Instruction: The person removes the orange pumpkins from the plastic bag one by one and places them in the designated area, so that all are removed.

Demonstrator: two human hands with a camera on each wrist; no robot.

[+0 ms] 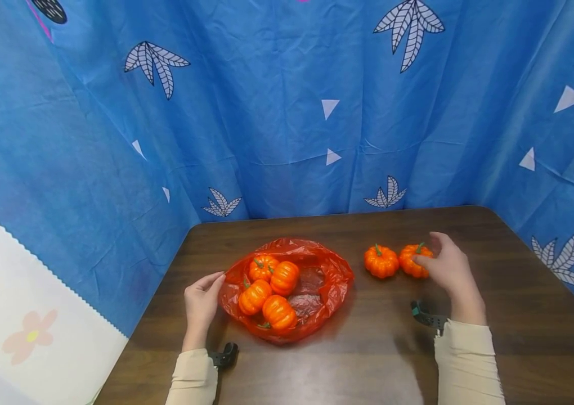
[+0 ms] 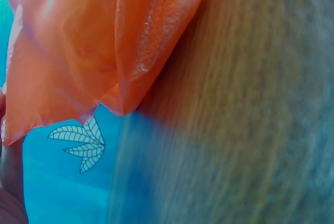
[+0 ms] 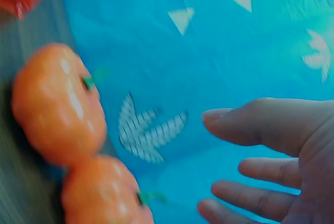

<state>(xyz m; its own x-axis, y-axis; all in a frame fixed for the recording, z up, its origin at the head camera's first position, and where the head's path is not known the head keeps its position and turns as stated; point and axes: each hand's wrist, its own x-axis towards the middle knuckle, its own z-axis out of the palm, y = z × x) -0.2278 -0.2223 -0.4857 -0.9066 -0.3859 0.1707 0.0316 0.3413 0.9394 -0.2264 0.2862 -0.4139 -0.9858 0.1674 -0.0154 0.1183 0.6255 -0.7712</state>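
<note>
A red plastic bag (image 1: 337,275) lies with its mouth spread on the table, several small orange pumpkins (image 1: 279,312) inside it. At the bag's left edge my left hand (image 1: 202,301) pinches the rim between thumb and fingers; the left wrist view shows the stretched plastic (image 2: 78,67) close up. To the bag's right, two pumpkins with green stems stand side by side, a left one (image 1: 381,261) and a right one (image 1: 411,261). My right hand (image 1: 450,269) is over the right one's side, thumb and fingers apart, holding nothing.
The brown wooden table (image 1: 348,371) reaches back to a blue patterned curtain (image 1: 287,140), which also runs along both sides. A white cloth with a flower print (image 1: 31,337) hangs at the left. Dark bands with small devices (image 1: 225,355) sit on both wrists.
</note>
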